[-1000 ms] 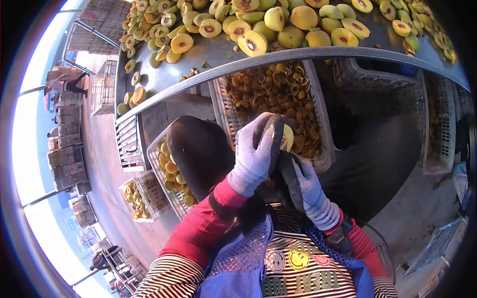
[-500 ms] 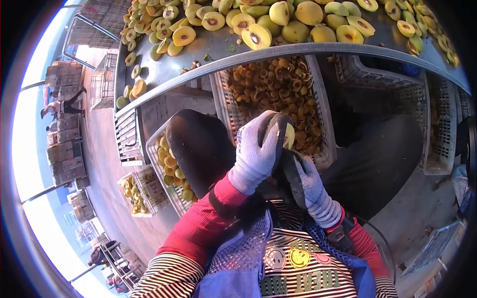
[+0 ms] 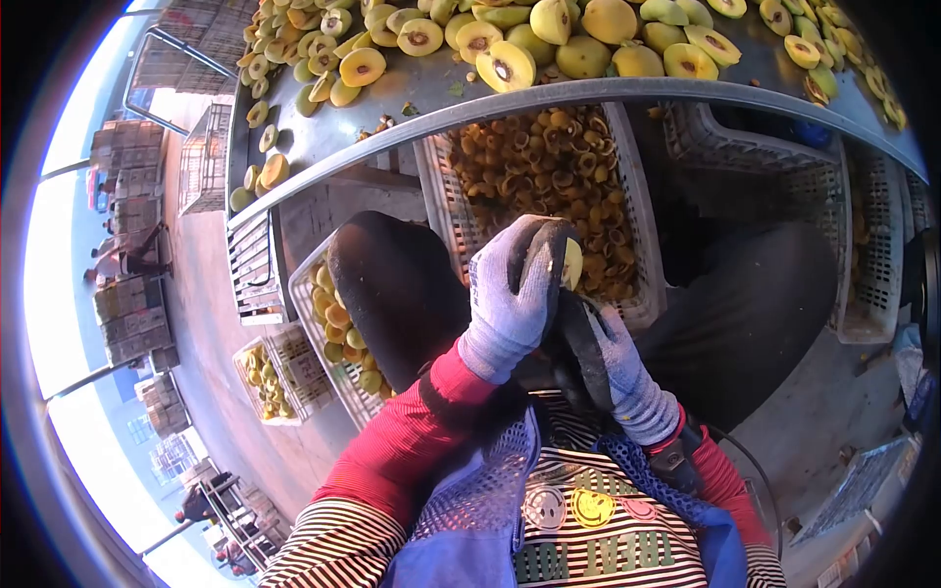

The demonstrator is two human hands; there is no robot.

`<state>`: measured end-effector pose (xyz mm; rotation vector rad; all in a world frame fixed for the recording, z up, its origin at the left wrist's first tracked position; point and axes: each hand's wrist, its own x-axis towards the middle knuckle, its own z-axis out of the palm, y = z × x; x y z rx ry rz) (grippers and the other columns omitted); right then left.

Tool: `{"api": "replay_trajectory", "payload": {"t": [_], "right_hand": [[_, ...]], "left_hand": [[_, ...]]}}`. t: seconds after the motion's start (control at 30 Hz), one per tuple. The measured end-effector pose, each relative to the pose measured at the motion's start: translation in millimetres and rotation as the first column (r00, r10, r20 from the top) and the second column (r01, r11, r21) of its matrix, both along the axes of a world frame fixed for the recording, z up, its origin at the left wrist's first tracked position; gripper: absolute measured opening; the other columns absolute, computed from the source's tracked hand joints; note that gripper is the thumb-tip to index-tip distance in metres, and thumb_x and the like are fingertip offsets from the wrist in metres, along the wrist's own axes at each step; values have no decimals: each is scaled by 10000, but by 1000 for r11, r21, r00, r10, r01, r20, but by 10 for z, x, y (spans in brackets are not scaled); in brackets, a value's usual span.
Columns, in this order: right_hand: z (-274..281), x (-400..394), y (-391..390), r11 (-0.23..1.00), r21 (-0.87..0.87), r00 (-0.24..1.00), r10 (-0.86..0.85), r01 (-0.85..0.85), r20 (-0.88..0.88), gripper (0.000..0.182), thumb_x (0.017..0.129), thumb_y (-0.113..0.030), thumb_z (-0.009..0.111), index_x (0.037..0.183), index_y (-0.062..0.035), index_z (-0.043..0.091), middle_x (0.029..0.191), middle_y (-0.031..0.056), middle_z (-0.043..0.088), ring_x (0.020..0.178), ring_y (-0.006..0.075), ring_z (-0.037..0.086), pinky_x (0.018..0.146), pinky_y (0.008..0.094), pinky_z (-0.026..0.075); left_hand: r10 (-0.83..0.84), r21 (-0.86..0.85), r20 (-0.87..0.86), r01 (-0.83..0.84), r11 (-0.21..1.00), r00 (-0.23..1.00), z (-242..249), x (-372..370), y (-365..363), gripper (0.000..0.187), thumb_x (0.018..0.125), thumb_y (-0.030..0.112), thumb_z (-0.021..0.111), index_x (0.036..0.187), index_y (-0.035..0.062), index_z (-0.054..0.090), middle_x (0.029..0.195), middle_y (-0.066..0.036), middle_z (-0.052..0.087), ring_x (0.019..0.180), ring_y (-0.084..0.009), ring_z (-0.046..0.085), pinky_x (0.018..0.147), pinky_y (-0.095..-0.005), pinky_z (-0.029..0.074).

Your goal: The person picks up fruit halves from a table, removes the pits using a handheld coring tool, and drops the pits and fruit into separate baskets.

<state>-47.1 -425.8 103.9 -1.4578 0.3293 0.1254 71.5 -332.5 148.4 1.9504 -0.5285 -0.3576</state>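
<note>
My left hand (image 3: 512,294), in a white-and-dark work glove, is closed round a yellow peach half (image 3: 572,264), whose pale cut edge shows past the fingers. Just below and to the right, my right hand (image 3: 619,372), gloved the same way, is closed close against the left. Whatever its fingers hold is hidden by the dark glove and shadow. A thin black cord (image 3: 750,461) runs beside the right wrist. Beneath both hands a white crate (image 3: 642,235) holds many brown, cup-shaped pieces (image 3: 549,181).
On the metal table (image 3: 338,147) ahead lie many halved peaches (image 3: 507,66), some with pits. A crate of peach pieces (image 3: 338,338) stands left of my knee, another crate (image 3: 294,367) beyond it. Crates (image 3: 755,147) stand at the right. People (image 3: 127,257) and stacked crates are far left.
Both hands stay together around the peach half, with only a slight shift and turn. A person in the far left background has moved.
</note>
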Motion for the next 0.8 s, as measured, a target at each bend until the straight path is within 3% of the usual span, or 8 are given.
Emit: {"api": "replay_trajectory", "payload": {"t": [0.03,0.13,0.27,0.33,0.37,0.43,0.77,0.8], "right_hand": [[-71,-15,-8,931,-363,942,99,26,319,322,923,-88,543,1221,16,481,991,173,592,853,256,597,722,358,484],[51,46,28,697,-573,790,14,431,613,352,930,-77,513,1260,25,445,967,167,594,840,249,601,725,356,483],[69,43,90,867,-420,917,-97,269,387,368,908,-46,519,1256,44,440,1014,193,580,865,291,596,757,370,484],[-10,54,160,945,257,970,-229,201,86,390,880,-23,543,1247,58,434,1106,240,542,909,372,571,801,410,475],[-20,39,144,945,256,970,-230,203,82,390,880,-23,543,1247,58,434,1106,240,542,909,372,571,801,410,475],[-18,19,85,758,-568,811,90,321,578,401,869,-29,560,1239,60,434,1160,263,502,948,398,552,828,434,467],[-222,-194,37,746,-653,817,292,131,497,398,892,-54,555,1260,41,433,1206,243,486,1031,368,532,888,418,453],[-137,-175,81,929,-356,891,78,97,446,331,926,-150,533,1200,23,467,1082,207,539,910,306,566,789,371,475]], "left_hand": [[0,-14,-53,-1,1000,999,6,-5,-17,352,895,245,499,1035,-57,612,908,-106,640,850,-140,595,767,-259,458],[45,-199,-99,-64,978,994,-11,-34,-61,267,883,175,516,1014,-39,609,859,-135,639,794,-209,631,724,-294,480],[140,-267,-31,-143,953,990,-22,-93,-67,309,902,184,505,1067,-65,583,956,-141,638,892,-177,611,785,-295,478],[166,-328,-41,-170,929,985,-86,-121,-76,306,910,177,494,1063,-72,584,981,-151,635,899,-188,611,787,-295,477],[180,-338,19,-164,927,983,-139,-127,-64,292,910,161,493,1059,-71,588,969,-151,638,889,-194,615,782,-295,477],[198,-345,77,-161,925,977,-128,-114,-69,277,911,145,492,1055,-70,592,957,-150,641,879,-200,619,778,-295,477],[10,-301,-175,-63,952,985,-27,-105,-104,249,920,155,532,1032,-54,607,887,-99,647,815,-118,595,717,-258,477],[13,-304,-174,-67,950,985,-29,-73,-112,249,920,155,532,1032,-54,607,887,-99,647,815,-118,595,717,-258,477]]}}
